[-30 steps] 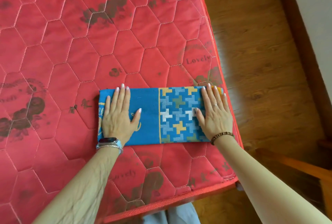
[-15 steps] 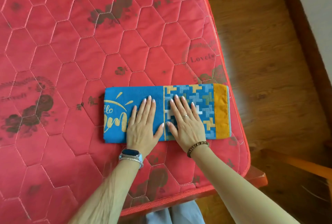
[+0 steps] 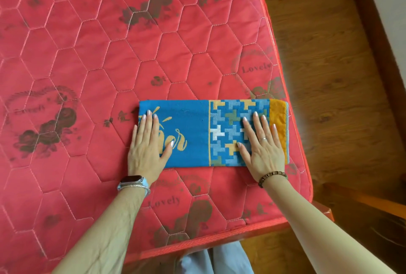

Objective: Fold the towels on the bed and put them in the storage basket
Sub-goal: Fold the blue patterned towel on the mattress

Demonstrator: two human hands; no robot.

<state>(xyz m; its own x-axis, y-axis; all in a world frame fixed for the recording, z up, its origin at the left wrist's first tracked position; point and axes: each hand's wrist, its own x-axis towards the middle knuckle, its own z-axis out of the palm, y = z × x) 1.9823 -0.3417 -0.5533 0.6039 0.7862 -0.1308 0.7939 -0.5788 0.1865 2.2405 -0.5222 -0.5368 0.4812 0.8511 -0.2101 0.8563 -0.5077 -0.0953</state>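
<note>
Two flat hands press one folded towel (image 3: 193, 133) on the bed (image 3: 87, 54). Left hand (image 3: 146, 148) and right hand (image 3: 262, 150) have straight fingers, gripping nothing.

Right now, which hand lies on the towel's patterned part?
The right hand, flat on the cross-patterned section of the towel; the left hand presses the plain blue end with yellow script.

"Lovely" on red mattress (image 3: 153, 54), yellow script ending "or" on blue towel (image 3: 191, 124)
</note>
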